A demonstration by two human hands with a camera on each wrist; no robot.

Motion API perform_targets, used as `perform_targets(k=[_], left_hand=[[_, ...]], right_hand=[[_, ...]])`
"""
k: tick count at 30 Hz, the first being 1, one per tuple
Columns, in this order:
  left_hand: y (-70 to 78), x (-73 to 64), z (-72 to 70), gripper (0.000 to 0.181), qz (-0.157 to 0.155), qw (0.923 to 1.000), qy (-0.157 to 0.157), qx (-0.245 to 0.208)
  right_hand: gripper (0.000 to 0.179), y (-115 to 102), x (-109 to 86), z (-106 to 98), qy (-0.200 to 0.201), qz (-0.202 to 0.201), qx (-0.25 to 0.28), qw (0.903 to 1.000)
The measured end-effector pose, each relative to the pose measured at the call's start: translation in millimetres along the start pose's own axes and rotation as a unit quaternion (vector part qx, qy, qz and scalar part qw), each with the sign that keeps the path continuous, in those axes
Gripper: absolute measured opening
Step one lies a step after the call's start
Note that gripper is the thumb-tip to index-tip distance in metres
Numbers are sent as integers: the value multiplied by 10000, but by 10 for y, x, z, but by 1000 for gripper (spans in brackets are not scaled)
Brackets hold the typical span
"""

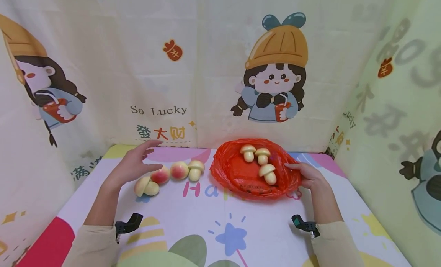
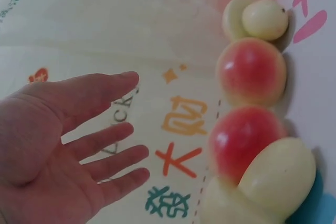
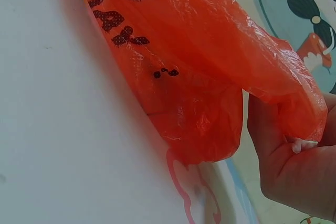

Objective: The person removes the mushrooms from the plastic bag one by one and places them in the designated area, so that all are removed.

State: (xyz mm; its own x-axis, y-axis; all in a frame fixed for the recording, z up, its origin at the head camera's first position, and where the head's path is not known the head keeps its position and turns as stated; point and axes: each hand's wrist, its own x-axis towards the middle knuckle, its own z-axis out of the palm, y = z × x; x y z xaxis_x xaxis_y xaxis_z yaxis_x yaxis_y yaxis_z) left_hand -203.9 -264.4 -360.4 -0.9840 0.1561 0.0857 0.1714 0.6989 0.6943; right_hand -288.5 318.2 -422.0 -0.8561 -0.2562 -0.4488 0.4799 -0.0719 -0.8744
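A red plastic bag (image 1: 237, 179) lies spread with its mouth open, and three cream toy mushrooms (image 1: 267, 174) rest inside it. My right hand (image 1: 311, 176) pinches the bag's right rim between thumb and fingers; in the right wrist view the film (image 3: 304, 108) folds over that hand. To the left, my left hand (image 1: 132, 163) hovers with fingers spread and nothing held. Just beside it is a row: a mushroom (image 1: 151, 188), a pink-red peach (image 1: 160, 175), a second peach (image 1: 179, 170) and another mushroom (image 1: 196, 171). The left wrist view shows the palm apart from these peaches (image 2: 252, 72).
A patterned cloth (image 1: 193, 217) with printed letters and a blue star covers the table. Behind stands a cream cloth backdrop (image 1: 213, 67) with cartoon prints, and similar cloth walls (image 1: 386, 144) close both sides. Each wrist wears a small black camera mount (image 1: 129, 224).
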Motion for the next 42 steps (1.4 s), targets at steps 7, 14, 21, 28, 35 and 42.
perform_targets(k=[7, 14, 21, 28, 35, 42], left_hand=[[72, 185, 220, 66, 443, 9983, -232, -291], [261, 344, 397, 64, 767, 9940, -500, -605], [439, 475, 551, 60, 927, 9906, -762, -660], [596, 596, 705, 57, 1155, 9850, -1041, -743], [740, 644, 837, 55, 950, 9841, -1185, -926], [835, 743, 969, 54, 1357, 9755, -1414, -994]], right_hand=[[38, -6, 11, 19, 53, 23, -6, 10000], [38, 1, 1, 13, 34, 12, -59, 10000], [38, 7, -16, 13, -11, 13, -16, 10000], [39, -20, -16, 23, 47, -14, 28, 10000], [36, -34, -25, 42, 19, 12, 40, 10000], [37, -38, -40, 58, 20, 39, 107, 9999]])
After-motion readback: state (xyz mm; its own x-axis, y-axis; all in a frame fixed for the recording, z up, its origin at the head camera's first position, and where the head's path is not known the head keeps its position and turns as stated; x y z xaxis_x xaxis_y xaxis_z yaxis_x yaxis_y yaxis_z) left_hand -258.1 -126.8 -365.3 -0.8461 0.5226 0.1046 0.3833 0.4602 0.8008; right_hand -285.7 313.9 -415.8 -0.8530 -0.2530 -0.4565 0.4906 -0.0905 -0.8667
